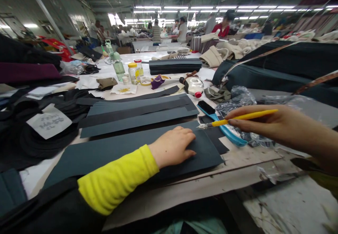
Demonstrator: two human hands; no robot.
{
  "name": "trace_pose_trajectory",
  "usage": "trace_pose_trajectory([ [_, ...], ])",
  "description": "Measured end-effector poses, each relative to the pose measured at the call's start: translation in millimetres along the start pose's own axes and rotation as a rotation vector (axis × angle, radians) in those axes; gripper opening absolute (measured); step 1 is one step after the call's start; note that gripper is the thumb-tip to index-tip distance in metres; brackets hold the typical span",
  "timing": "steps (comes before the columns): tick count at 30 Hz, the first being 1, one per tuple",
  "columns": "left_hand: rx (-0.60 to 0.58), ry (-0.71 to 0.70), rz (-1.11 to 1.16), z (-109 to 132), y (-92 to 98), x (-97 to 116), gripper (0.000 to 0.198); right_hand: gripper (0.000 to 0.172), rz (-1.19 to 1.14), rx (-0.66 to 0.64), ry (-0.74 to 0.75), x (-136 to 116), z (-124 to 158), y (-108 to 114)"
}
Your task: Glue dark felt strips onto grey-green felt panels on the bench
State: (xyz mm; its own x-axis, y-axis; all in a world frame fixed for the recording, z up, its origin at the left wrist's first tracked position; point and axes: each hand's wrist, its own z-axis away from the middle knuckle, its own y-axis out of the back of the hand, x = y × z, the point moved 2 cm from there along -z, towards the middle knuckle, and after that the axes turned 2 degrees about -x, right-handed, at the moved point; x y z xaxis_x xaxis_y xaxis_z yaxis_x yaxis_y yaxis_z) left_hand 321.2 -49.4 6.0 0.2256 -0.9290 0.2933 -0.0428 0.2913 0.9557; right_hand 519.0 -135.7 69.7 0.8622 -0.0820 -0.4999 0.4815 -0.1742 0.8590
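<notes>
My left hand (173, 146) lies palm down on a long dark blue-green fabric panel (105, 154), its fingers slightly bent and holding nothing. A bright yellow cuff covers that wrist. My right hand (264, 121) grips a thin yellow-handled brush (245, 117) between thumb and fingers. The brush's pale tip points left, close to the panel's upper right corner; whether it touches is unclear. Behind this panel lies a stack of similar fabric strips (139, 114). A blue-handled bristle brush (224, 126) rests beside the panel, just left of my right hand.
Crumpled clear plastic (240, 100) lies behind my right hand. Farther back stand a jar with a yellow lid (133, 73), a green bottle (118, 66) and a red-capped container (194, 86). Black fabric pieces (52, 121) are heaped left, dark fabric (277, 65) right. Other people work far off.
</notes>
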Motion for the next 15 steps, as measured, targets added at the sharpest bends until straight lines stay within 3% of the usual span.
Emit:
trace_pose_trajectory([
  [5,-0.031,0.033,-0.009,-11.6,-10.9,-2.9,0.040,0.043,-0.112,-0.132,0.060,-2.1,-0.4,-14.7],
  [10,-0.038,0.053,-0.004,-10.3,-11.9,-3.2,0.041,0.031,-0.086,-0.228,0.086,2.7,29.1,-13.6],
  [13,-0.041,0.060,0.001,-10.3,-12.0,-3.3,0.041,0.026,-0.035,-0.231,0.136,13.0,54.7,-6.3],
  [15,-0.043,0.061,0.004,-10.5,-12.6,-3.7,0.041,0.032,0.079,-0.156,0.106,20.5,65.9,5.3],
])
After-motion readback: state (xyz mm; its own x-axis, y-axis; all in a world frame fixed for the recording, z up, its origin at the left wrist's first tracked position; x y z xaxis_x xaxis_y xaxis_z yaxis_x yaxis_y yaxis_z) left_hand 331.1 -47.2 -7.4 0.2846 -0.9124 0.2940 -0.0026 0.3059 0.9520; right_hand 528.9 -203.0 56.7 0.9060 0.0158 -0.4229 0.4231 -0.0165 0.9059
